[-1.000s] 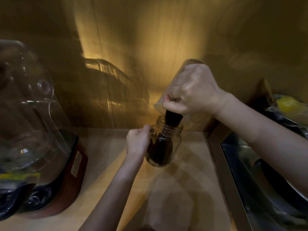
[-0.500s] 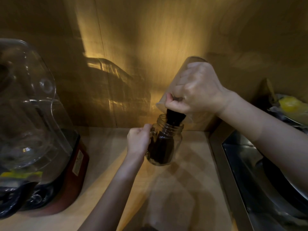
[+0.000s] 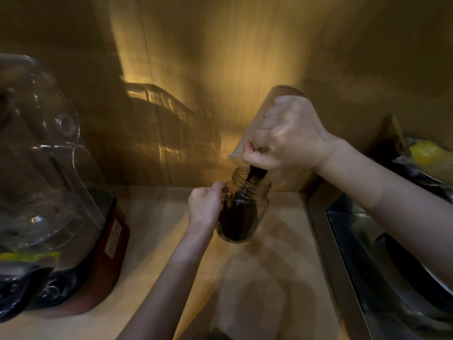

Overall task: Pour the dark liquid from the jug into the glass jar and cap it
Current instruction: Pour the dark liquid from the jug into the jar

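We take the clear glass jar [image 3: 241,212] as landmark: it stands upright on the pale wooden counter [image 3: 159,231], mouth open, no cap on it, already well over half full of dark liquid. The left hand [image 3: 206,207] is closed around the jar's left side, probably to keep it from sliding or tipping while liquid lands. Directly above the jar mouth the right hand [image 3: 286,136] is clamped around the translucent plastic jug [image 3: 257,126], which is tipped steeply, base up and lip down, so a dark stream [image 3: 255,174] drops straight into the opening. The jug lip sits just above the rim (we can't tell if it touches). So the jar is beside the left grip and below the right one. Left of the jar stands a clear-hooded, red-based blender [image 3: 56,192]; right of it, a steel sink [image 3: 382,253]. We see no cap.
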The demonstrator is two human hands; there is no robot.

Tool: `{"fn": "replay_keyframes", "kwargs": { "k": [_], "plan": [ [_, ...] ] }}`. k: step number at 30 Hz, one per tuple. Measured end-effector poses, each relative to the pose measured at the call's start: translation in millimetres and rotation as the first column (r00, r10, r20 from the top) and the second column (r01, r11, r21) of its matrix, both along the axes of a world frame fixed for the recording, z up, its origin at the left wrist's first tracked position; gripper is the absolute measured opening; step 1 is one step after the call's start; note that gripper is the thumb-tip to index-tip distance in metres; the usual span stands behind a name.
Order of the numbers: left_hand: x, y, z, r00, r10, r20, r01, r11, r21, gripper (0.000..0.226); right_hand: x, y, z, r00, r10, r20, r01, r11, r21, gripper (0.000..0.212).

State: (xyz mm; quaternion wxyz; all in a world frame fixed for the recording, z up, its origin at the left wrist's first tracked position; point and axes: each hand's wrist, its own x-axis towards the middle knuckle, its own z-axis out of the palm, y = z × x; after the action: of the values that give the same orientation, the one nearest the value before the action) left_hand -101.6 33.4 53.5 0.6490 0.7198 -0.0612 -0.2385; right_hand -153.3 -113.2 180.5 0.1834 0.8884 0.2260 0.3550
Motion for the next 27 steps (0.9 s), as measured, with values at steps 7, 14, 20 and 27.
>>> {"fn": "replay_keyframes", "kwargs": {
  "k": [7, 14, 20, 27],
  "plan": [
    [-0.4, 1.1, -1.1, 0.999, -0.030, -0.018, 0.030, 1.000, 0.000, 0.040, 0.8, -0.5, -5.5, 0.999, 0.026, -0.029, -0.025, 1.000, 0.019, 0.046],
    [0.0, 0.9, 0.3, 0.999, -0.028, -0.019, 0.028, 1.000, 0.012, 0.038, -1.9, 4.1, 0.6, 0.999, 0.035, -0.020, -0.035, 0.999, -0.004, 0.041],
    [-1.0, 0.1, 3.3, 0.998, -0.045, -0.045, 0.044, 0.999, -0.018, 0.036, -4.8, 4.9, 5.5, 0.998, 0.054, -0.041, -0.055, 0.998, -0.023, 0.038],
    [-3.9, -0.7, 7.8, 0.998, -0.041, -0.050, 0.038, 0.998, -0.047, 0.045, -8.2, 8.8, 11.6, 0.996, 0.084, -0.033, -0.086, 0.994, -0.061, 0.033]
  ]
}}
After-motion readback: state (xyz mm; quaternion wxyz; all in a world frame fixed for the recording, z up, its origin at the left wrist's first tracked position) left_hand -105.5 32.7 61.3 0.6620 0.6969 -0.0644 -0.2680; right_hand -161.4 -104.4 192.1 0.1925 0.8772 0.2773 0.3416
